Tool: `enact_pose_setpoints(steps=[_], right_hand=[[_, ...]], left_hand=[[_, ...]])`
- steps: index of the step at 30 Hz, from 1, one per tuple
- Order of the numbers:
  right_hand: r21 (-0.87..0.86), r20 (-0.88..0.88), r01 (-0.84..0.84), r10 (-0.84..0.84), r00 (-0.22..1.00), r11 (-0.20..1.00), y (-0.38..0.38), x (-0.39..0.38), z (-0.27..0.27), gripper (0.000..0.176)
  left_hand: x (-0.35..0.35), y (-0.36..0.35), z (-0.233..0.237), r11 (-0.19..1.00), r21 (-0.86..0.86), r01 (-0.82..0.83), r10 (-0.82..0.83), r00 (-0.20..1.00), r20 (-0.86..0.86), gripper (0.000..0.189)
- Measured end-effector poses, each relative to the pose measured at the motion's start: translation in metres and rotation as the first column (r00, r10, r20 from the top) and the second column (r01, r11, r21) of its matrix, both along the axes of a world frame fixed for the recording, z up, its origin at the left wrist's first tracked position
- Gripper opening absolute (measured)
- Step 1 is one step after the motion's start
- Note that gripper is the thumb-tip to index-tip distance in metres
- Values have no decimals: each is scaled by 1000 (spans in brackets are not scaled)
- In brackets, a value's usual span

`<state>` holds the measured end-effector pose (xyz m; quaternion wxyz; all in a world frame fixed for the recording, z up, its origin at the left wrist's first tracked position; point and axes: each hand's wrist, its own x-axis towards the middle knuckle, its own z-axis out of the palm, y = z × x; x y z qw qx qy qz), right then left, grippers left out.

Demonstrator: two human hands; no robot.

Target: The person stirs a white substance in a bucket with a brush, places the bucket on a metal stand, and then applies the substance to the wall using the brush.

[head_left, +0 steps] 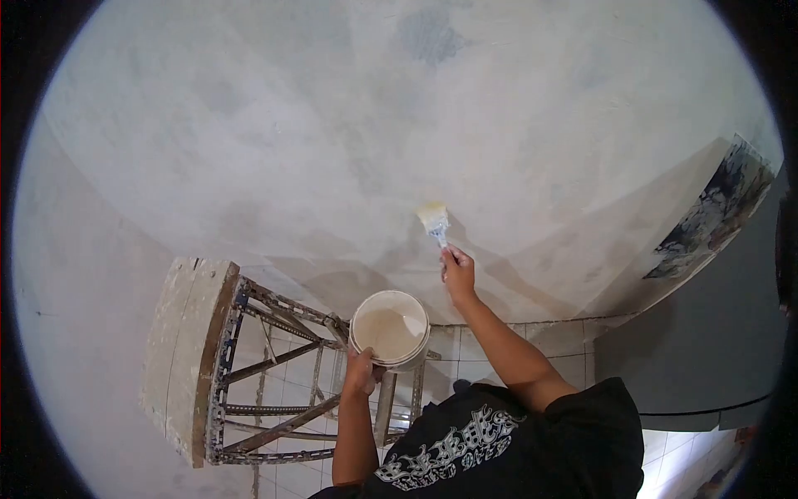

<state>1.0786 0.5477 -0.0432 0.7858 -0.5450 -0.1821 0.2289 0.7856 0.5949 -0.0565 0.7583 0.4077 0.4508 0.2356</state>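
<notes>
Black shirt (507,441) shows below brush (435,224) with yellowish bristles (431,211).

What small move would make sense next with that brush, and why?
Probably a short stroke with the brush along the wall: the right hand already holds it with the bristles at the wall, while the left hand grips the bucket by its rim, below the brush.

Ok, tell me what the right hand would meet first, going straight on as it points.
Most likely the pale wall, with the brush in the right hand leading. Nothing else shows in that line, though from this one view I can't tell whether the brush already touches the wall.
</notes>
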Motion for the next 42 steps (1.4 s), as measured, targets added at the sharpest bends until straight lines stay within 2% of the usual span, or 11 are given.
enact_pose_setpoints(steps=[3, 5, 7, 9, 17, 20, 24, 27, 31, 33, 42], right_hand=[[-201, 138, 66, -38, 990, 977, 12, 22, -147, 23], [-343, -330, 51, -171, 928, 938, -8, -5, -130, 23], [-404, -707, -106, -236, 667, 909, -12, -3, -151, 23], [-277, -715, -131, -113, 690, 952, -14, 0, -151, 22], [93, -510, -21, 66, 858, 995, -21, -12, 74, 20], [170, -175, -78, 108, 979, 982, -30, -13, 110, 23], [87, -79, 59, -52, 996, 994, -41, 18, 81, 24], [-155, 27, 164, -162, 986, 974, -58, 47, -22, 22], [-463, -256, 153, -297, 920, 873, -106, 26, -45, 16], [-336, -364, 110, -237, 901, 935, -111, 41, -44, 16], [177, -100, 170, -154, 983, 969, -92, 33, 210, 22]], left_hand=[[2, -1, 9, 998, 20, 67, -66, 997, -37, 59], [7, -9, 23, 999, 47, 22, -19, 998, -62, 59], [7, -19, 28, 998, 59, -32, 36, 996, -80, 60], [4, -23, 30, 994, 79, -69, 76, 993, -85, 60], [-23, -22, 17, 1000, 25, -6, 8, 995, -99, 57], [-20, -27, 27, 998, 60, -6, 11, 996, -88, 52], [-19, -32, 41, 999, 34, -33, 35, 997, -67, 50], [-16, -27, 33, 999, 34, -18, 18, 1000, -5, 49], [-12, -32, 48, 999, 35, 15, -17, 999, 47, 50], [-8, -39, 61, 998, 63, 19, -22, 999, 43, 52], [8, -36, 68, 991, 40, 130, -129, 991, -33, 51]])
